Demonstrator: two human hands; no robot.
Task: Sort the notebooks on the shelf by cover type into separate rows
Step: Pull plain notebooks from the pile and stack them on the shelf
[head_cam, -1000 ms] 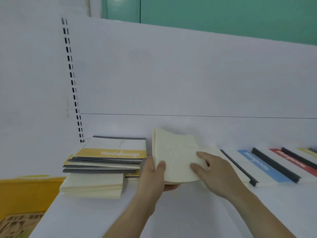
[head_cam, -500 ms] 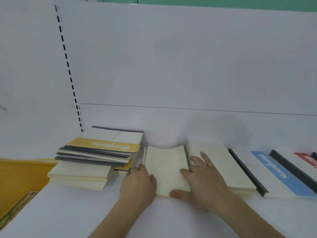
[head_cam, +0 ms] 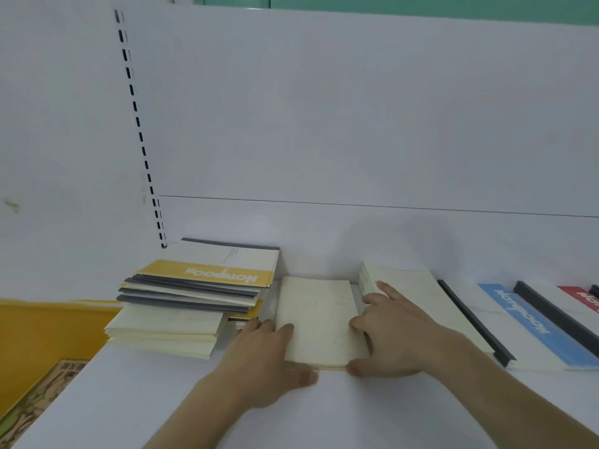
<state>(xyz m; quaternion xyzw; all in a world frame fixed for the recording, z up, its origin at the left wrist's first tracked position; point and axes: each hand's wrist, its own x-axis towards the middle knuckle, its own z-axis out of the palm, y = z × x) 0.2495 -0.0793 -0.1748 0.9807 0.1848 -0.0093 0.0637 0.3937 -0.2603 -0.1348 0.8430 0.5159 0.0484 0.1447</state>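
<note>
Fingers of the right hand spread almost straight along the right edge of a plain cream notebook, thumb flat at its near right corner; no curl round it, only touching and pressing. Left hand likewise flat, fingertips laid on the notebook's left edge, thumb stretched along its near edge toward the right thumb. Cream notebook lying flat at centre frame on the white shelf, framed between both hands.

Head view, left of centre: an untidy stack of notebooks, topped by a white cover with a yellow band, grey-spined ones splayed under it, plain cream ones at the bottom jutting toward the lower left. Just beside the left hand, close to the cream notebook's left edge.

Right of centre: a second cream notebook, partly hidden under the right hand, its left edge raised slightly behind the fingers. Beyond it, overlapping toward the right border: a black-spined notebook with a blue band, then a red-banded notebook cut by the frame edge.

Upper left: a slotted upright rail running down the white back panel. Top edge: a strip of green wall. Lower left: a yellow surface and a patterned floor below the shelf.
</note>
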